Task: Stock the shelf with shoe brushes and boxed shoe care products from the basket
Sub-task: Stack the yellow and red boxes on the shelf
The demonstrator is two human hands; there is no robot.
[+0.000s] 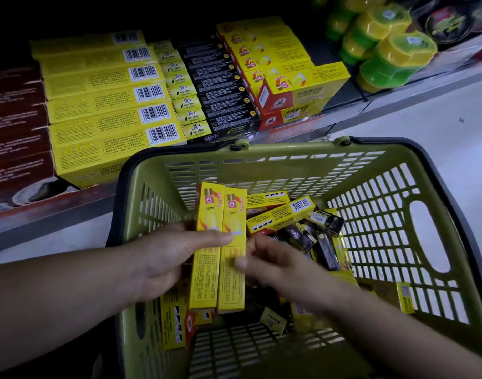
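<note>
An olive-green plastic basket (398, 242) with a dark rim stands on the floor below me. In it lie several yellow and black shoe care boxes (286, 214). Over the basket my left hand (163, 258) grips two long yellow boxes (218, 269) held side by side, thumb across their fronts. My right hand (275, 266) pinches the right edge of the right-hand box with thumb and fingers. The low shelf (343, 121) behind the basket carries rows of yellow, black and yellow-and-red boxes (111, 105).
Dark red boxes (15, 127) fill the shelf's left end. Green and yellow round containers (384, 50) stand at its right end. A pale floor (439, 113) lies to the right of the basket and in front of the shelf edge.
</note>
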